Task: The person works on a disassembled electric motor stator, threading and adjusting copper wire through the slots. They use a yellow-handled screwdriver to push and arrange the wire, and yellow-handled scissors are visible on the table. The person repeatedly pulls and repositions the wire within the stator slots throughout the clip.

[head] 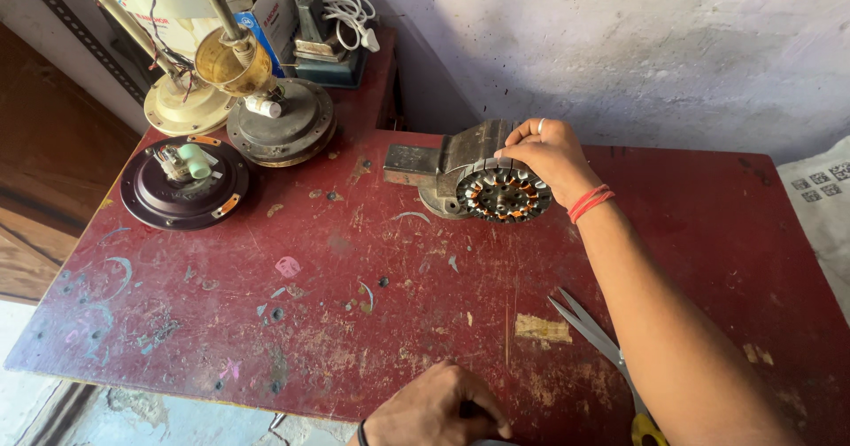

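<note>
My right hand (547,155) reaches across the worn red table (354,304) and grips the top of a round motor stator (502,191) with copper windings and a metal rim. The stator stands on edge against a grey metal vise (443,158) at the back of the table. A ring is on one finger and red thread bands circle the wrist. My left hand (438,408) rests at the table's near edge with fingers curled; whether it holds anything is hidden.
Scissors (595,338) with yellow handles lie under my right forearm. At the back left sit a dark round motor cover (184,183), a grey motor housing (282,127) and a cream fan base (184,102). A rough white wall (620,47) rises behind.
</note>
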